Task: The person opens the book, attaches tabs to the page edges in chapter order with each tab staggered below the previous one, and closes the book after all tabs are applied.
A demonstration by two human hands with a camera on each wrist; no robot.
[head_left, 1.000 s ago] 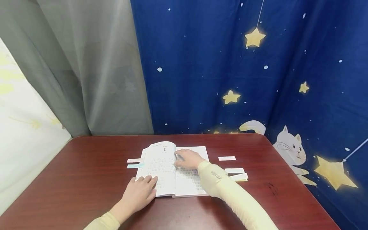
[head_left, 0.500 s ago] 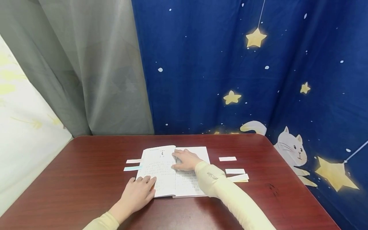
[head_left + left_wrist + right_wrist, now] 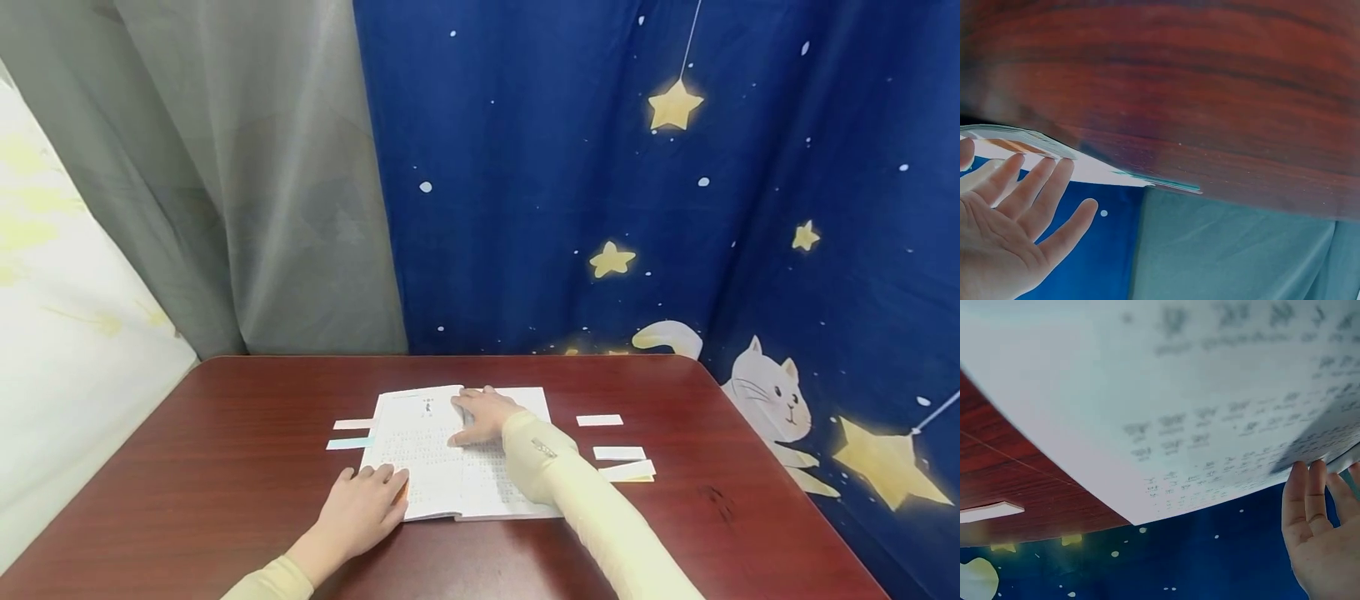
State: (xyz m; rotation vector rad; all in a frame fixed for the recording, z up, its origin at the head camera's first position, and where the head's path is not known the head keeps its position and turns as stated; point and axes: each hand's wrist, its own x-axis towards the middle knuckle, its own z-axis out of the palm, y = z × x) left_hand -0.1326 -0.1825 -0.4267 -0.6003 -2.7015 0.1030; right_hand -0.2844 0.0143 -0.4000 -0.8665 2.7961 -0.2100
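Note:
An open book [image 3: 420, 454] lies flat on the table, with printed text on both pages. My right hand [image 3: 486, 415] rests across its centre fold, fingers spread over the inner part of the pages; in the right wrist view the fingertips of that hand [image 3: 1329, 525] touch the printed page [image 3: 1079, 406]. At the book's lower left corner, my left hand [image 3: 362, 507] touches the page edge. A small orange patch [image 3: 403, 492] shows beside its thumb. The left wrist view has the same hand [image 3: 1010, 231] with extended fingers against the book's edge.
From the book's left edge stick out a pale pink strip [image 3: 352, 424] and a light blue strip [image 3: 349, 443]. Several pale paper strips [image 3: 618, 453] lie to its right on the reddish-brown table [image 3: 247, 450]. Behind hang a grey curtain [image 3: 300, 208] and a blue starry curtain [image 3: 510, 167].
The left page, bulging upward a second ago, now lies flatter. My right hand has shifted slightly over the fold. Orange now shows near my left thumb. The head view has tilted slightly.

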